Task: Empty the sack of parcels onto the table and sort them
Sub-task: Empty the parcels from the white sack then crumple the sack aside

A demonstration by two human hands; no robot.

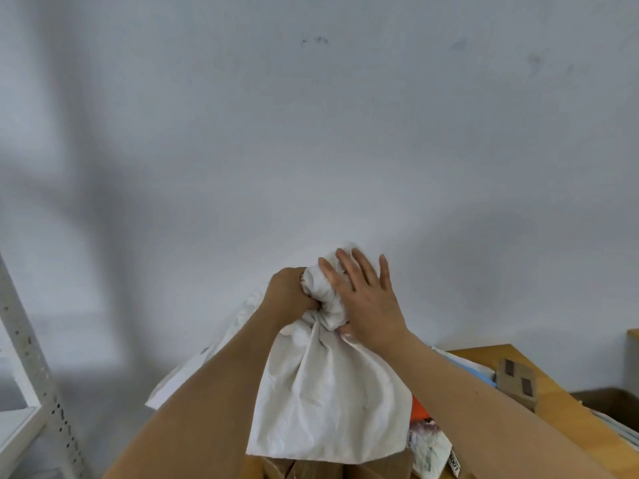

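Plain grey wall (311, 133), wooden worktop (560, 406) at right; white cloth sack (328, 402) hangs upright, mouth down. Left hand (288, 288) grip clenches its bunched top, right hand (366, 299) fingers spread.

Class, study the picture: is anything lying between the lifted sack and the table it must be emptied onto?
Yes. Parcels already lie under the sack: brown boxes below its lower edge and a printed bag to the right. The bare table shows only farther right. Both hands hold the bunched top.

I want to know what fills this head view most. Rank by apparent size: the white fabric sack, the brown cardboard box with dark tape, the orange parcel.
1. White fabric sack
2. Brown cardboard box with dark tape
3. Orange parcel, mostly hidden, so unsure
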